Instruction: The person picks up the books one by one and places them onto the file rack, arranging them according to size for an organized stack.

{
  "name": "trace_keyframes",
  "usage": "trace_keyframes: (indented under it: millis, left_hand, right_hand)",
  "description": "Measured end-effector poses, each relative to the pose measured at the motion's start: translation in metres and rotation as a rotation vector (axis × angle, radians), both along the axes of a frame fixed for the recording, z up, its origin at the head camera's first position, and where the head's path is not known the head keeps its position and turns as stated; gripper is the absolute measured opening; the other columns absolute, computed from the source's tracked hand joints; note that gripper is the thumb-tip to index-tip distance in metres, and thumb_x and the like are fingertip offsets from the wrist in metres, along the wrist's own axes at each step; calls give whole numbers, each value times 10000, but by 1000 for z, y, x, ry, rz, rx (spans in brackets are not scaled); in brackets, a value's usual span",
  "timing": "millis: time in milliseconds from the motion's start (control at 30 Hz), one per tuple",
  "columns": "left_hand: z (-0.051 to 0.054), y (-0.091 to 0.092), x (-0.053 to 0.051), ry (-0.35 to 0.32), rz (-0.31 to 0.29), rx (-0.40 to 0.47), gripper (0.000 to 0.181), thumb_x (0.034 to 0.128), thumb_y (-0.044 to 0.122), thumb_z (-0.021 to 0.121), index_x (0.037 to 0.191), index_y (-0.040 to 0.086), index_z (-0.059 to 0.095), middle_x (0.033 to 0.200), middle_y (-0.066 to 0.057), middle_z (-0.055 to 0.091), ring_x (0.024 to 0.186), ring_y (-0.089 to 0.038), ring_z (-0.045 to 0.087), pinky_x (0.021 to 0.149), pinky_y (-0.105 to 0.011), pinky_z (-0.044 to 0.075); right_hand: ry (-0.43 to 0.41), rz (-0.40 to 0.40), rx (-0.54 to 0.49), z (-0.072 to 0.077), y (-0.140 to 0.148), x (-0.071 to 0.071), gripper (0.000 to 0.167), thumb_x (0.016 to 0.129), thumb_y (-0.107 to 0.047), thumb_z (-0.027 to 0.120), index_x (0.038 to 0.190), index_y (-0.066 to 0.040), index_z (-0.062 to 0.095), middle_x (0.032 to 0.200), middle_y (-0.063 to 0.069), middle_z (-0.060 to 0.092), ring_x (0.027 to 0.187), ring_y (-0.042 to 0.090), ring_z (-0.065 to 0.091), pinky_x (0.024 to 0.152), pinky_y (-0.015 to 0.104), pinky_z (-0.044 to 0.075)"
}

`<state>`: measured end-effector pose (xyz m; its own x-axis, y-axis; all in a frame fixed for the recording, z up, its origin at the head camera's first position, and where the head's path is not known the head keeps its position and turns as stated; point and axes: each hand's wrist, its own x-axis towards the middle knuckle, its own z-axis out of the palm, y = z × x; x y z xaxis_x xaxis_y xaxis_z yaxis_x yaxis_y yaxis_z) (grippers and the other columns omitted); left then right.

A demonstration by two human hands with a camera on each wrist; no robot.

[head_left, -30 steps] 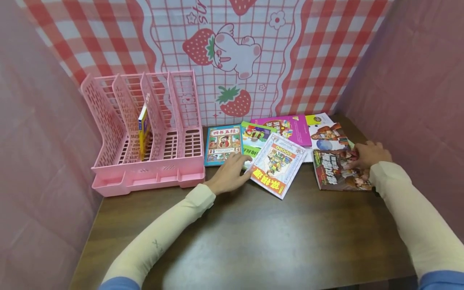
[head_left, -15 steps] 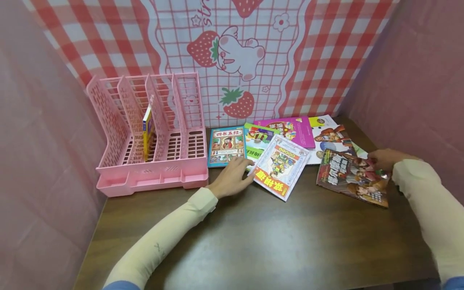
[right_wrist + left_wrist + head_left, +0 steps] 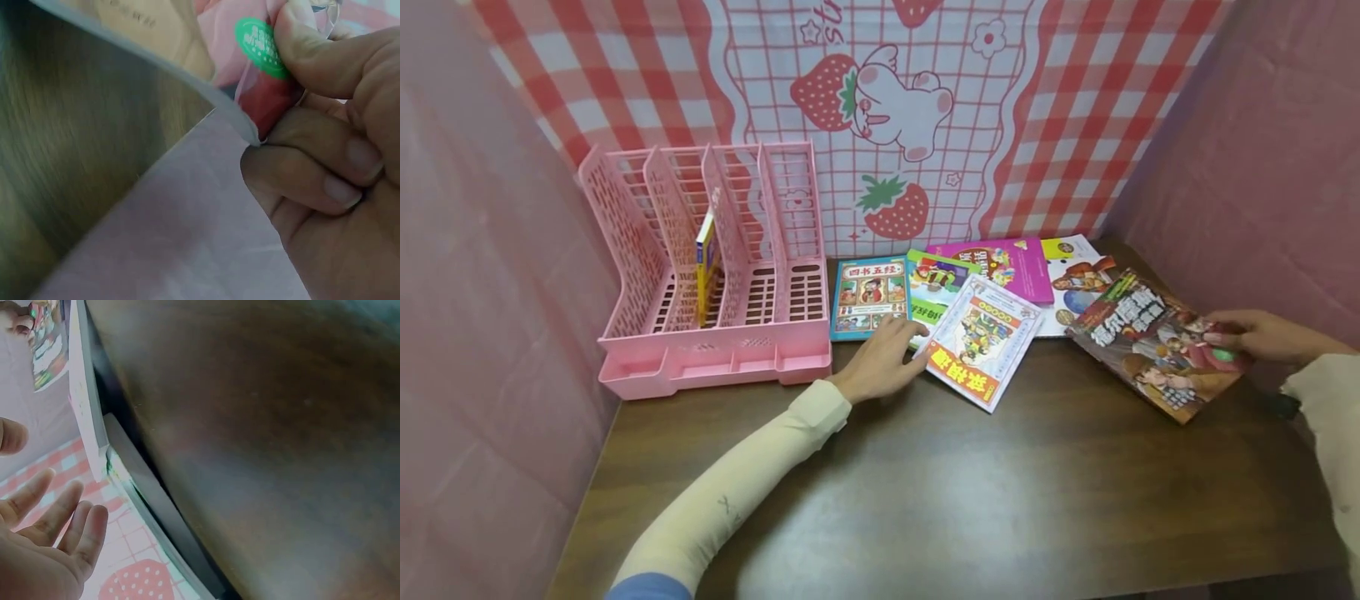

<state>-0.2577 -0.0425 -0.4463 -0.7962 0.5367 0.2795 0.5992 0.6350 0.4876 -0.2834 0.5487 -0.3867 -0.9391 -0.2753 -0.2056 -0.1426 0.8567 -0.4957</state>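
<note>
My right hand (image 3: 1262, 335) pinches the right edge of a brown picture book (image 3: 1157, 342), thumb on the cover and fingers curled beneath. The book is tilted up off the table, and a green round sticker (image 3: 262, 47) shows by the thumb in the right wrist view. My left hand (image 3: 883, 362) has relaxed, slightly bent fingers over the near edge of the books, by the left corner of a white book with yellow lettering (image 3: 981, 337). In the left wrist view that hand (image 3: 50, 537) holds nothing; whether it touches a book I cannot tell.
A pink file rack (image 3: 715, 358) stands left, a thin yellow book (image 3: 703, 271) upright in one slot. A blue book (image 3: 871, 292), a green book (image 3: 936, 279), a magenta book (image 3: 1022, 267) and a white-and-yellow book (image 3: 1071, 275) lie along the back of the wooden table (image 3: 925, 500).
My right hand has drawn the brown book right and raised it off the table, turning it at an angle. The left hand has stayed nearly still.
</note>
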Motion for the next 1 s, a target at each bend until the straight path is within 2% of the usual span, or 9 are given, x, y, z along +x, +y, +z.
trace_keyframes:
  millis: [67,167,367,400,533,633,700,833,1000]
  left_hand:
    - [2,0,-1,-1,-5,4,370,1019,284,629,1314,62,616,1287,-91,619,1147,-223,503,967,-369,476]
    - [5,-1,-2,-7,-14,12,376,1019,286,625,1310,48,617,1289,-100,622,1176,-238,505,1005,-379,460]
    - [9,-2,-3,-14,-39,41,358,1011,250,637,1276,9,630,1252,-122,639,1181,-273,517,1032,-404,440]
    - [9,-1,-3,-15,-41,40,352,1012,249,636,1271,11,632,1250,-119,640,1175,-269,517,1027,-402,441]
    - [8,0,-3,-13,-41,25,340,1022,268,623,1265,31,638,1250,-99,642,1160,-246,515,1015,-383,442]
    - [10,0,-2,-16,-35,10,350,1026,292,614,1271,44,640,1260,-92,642,1175,-238,517,1020,-373,444]
    - [11,-1,-3,-19,-34,1,349,1028,298,613,1270,48,641,1261,-89,643,1184,-237,521,1024,-371,446]
    - [15,-2,-1,-29,-37,3,336,1028,298,613,1250,49,649,1225,-85,655,1156,-232,544,1007,-374,460]
    - [14,-1,2,-64,-47,19,317,1026,284,612,1229,45,650,1169,-91,664,1079,-214,592,949,-363,499]
  right_hand:
    - [-17,-41,-94,-2,3,3,81,1063,-60,530,1094,-4,578,831,-8,597,656,92,534,548,313,474]
    - [-42,-73,-275,-3,0,6,108,1092,-63,468,997,-31,508,774,18,545,613,124,508,513,319,447]
    - [-99,-76,-624,-8,-23,5,150,1076,23,448,1073,-82,555,921,-10,642,728,107,629,565,286,548]
    - [-103,-71,-653,-9,-28,5,165,1075,23,454,1082,-96,569,983,-49,644,740,100,637,562,278,550]
    - [-128,-47,-751,-14,-49,3,119,1080,-27,477,1056,-111,559,977,-74,629,717,77,626,531,246,534]
    - [-157,-8,-868,-15,-64,1,115,1083,-30,465,1048,-107,542,889,-28,639,694,60,607,507,218,494]
    - [-165,29,-946,-15,-73,0,125,1082,-2,443,1058,-89,530,905,-7,651,665,44,574,451,223,398]
    - [-143,57,-998,-16,-90,-2,145,1081,10,437,1039,-92,531,894,-15,658,568,24,462,438,325,159]
    - [-153,101,-1048,-23,-109,-1,135,1081,19,423,1024,-78,495,859,-29,633,486,72,314,447,367,73]
